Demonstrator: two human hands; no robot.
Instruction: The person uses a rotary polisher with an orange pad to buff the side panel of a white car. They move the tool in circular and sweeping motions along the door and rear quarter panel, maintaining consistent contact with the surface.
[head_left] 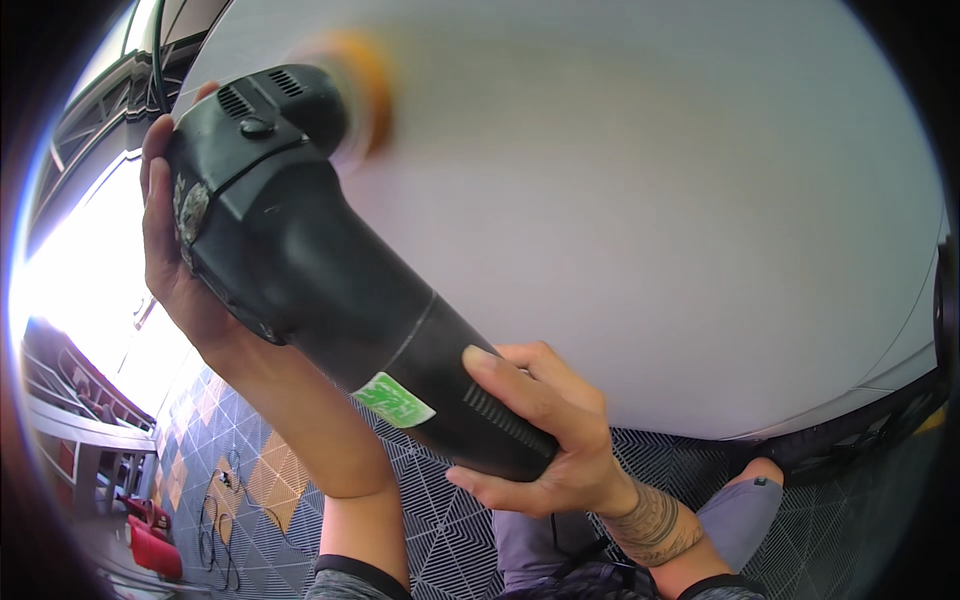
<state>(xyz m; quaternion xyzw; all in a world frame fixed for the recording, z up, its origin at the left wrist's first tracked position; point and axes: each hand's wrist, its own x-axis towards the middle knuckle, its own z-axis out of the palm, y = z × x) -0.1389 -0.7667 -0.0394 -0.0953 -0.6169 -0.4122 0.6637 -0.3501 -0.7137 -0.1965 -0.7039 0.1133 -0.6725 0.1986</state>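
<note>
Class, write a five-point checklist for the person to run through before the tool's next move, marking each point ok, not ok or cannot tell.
1. Right hand grips the rear of the tool: ok.
2. Left hand supports its head, fingers away from the pad: ok.
3. Gloves on: not ok, both hands are bare.
4. Pad flat on the panel: cannot tell, the pad is blurred.
5. Tool's power connection sound: cannot tell, it isn't clearly shown.

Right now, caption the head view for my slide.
Left hand and right hand hold a black polisher, orange pad blurred at a pale car panel.
</note>
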